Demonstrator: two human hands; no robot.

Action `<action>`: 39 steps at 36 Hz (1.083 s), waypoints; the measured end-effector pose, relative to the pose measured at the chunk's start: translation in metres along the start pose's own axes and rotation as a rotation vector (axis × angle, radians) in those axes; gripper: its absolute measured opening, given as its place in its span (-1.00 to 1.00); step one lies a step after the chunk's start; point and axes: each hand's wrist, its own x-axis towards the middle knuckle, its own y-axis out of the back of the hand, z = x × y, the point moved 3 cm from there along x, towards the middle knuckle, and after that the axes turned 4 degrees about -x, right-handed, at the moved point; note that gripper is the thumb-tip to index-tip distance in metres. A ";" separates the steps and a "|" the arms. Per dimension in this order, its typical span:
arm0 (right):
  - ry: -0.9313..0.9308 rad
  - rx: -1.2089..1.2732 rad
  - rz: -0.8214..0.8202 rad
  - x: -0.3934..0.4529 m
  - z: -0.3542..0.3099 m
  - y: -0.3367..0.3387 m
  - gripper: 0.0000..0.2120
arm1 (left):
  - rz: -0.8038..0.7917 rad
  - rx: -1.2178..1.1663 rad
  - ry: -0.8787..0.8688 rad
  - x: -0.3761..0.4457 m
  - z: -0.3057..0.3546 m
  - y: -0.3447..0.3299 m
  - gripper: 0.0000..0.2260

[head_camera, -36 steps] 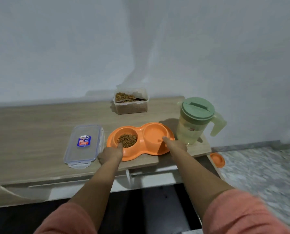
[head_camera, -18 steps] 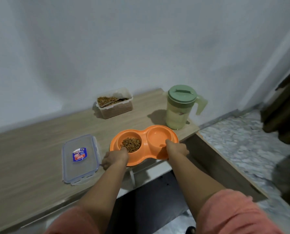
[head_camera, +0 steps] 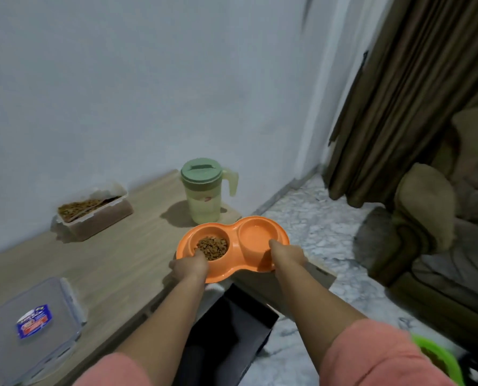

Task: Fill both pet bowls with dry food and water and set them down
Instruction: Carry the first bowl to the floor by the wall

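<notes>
In the middle of the frame, the left hand [head_camera: 189, 267] and the right hand [head_camera: 288, 254] both grasp the near rim of the orange double pet bowl [head_camera: 236, 247], above the wooden table [head_camera: 106, 263] edge; kibble [head_camera: 212, 247] fills its left cup.

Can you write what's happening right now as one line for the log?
left hand and right hand: grip orange double bowl | kibble in left cup | pitcher on table

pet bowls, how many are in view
2. The orange double bowl is held by both hands at the table's right end; a green bowl sits at the bottom right, cut off by the frame.
</notes>
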 end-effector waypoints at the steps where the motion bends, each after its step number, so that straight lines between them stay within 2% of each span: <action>1: -0.013 0.020 0.014 0.006 -0.001 0.012 -0.42 | -0.022 0.008 -0.020 -0.007 0.003 -0.009 -0.46; 12: -0.060 0.155 0.137 0.068 -0.005 0.115 -0.40 | -0.172 0.005 -0.115 -0.068 0.019 -0.112 -0.43; 16: -0.037 0.168 0.174 0.101 -0.011 0.154 -0.40 | -0.183 -0.017 -0.108 -0.093 0.018 -0.157 -0.40; 24: -0.017 0.128 0.144 0.178 -0.027 0.224 -0.39 | -0.151 -0.080 -0.085 -0.136 0.021 -0.250 -0.40; 31: 0.001 0.101 0.113 0.225 -0.040 0.252 -0.41 | -0.119 -0.110 -0.047 -0.150 0.018 -0.298 -0.41; 39: -0.026 0.058 0.039 0.256 -0.053 0.244 -0.42 | -0.086 -0.091 -0.035 -0.140 0.029 -0.319 -0.43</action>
